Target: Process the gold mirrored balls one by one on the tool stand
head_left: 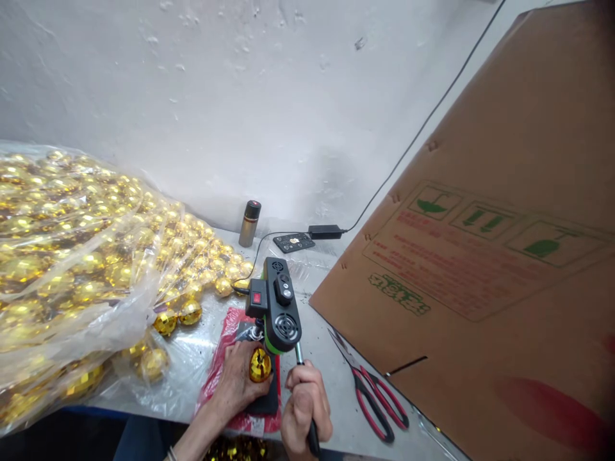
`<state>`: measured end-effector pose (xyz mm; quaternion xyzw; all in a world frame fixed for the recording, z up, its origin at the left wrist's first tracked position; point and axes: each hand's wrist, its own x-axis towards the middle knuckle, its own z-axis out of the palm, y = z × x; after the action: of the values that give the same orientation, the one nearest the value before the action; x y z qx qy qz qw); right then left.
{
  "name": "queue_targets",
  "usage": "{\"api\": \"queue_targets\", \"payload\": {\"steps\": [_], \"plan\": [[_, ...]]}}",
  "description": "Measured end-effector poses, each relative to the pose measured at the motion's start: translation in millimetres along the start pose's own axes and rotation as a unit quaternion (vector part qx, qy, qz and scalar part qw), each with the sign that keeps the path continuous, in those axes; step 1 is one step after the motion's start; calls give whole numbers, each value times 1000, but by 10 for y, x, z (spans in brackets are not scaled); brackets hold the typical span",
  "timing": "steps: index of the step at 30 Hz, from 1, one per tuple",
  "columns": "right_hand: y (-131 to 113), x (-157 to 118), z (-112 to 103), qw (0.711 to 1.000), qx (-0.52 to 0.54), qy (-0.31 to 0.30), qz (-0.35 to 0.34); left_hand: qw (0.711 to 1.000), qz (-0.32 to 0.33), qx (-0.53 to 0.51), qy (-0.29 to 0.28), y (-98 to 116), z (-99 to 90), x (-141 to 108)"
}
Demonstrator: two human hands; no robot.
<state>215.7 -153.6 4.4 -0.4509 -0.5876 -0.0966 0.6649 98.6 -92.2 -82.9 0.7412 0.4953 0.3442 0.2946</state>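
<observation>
Fingers of my left hand [239,376] are closed round a gold mirrored ball [260,365] at the base of a small black machine [282,307] with a red switch. My right hand [306,410] is wrapped round the lever [313,438] at the machine's right side, its metal rod rising toward the machine. Beneath the machine lies a red plastic sheet [211,382]. A clear bag [139,314] full of gold balls spreads over the left of the table, with some loose balls [191,312] at its edge.
Red-and-black scissors [377,397] lie right of my right hand. A large cardboard box [480,256] fills the right side. Behind the machine are a spray can [250,224], a phone [293,242] and a power adapter [325,232] with cables.
</observation>
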Motion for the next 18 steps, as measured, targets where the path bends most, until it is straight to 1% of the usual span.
{"api": "queue_targets", "payload": {"steps": [6,11,16,18], "plan": [[81,24,49,998,27,40,-32,1000,-15,-22,-14,3,13,21],[80,-4,91,997,26,64,-23,999,-16,-27,-18,16,28,23],[81,-190,167,995,1,100,17,999,-27,-9,-16,22,64,30],[116,-296,170,994,1,103,27,999,-33,-7,-20,35,60,31]]}}
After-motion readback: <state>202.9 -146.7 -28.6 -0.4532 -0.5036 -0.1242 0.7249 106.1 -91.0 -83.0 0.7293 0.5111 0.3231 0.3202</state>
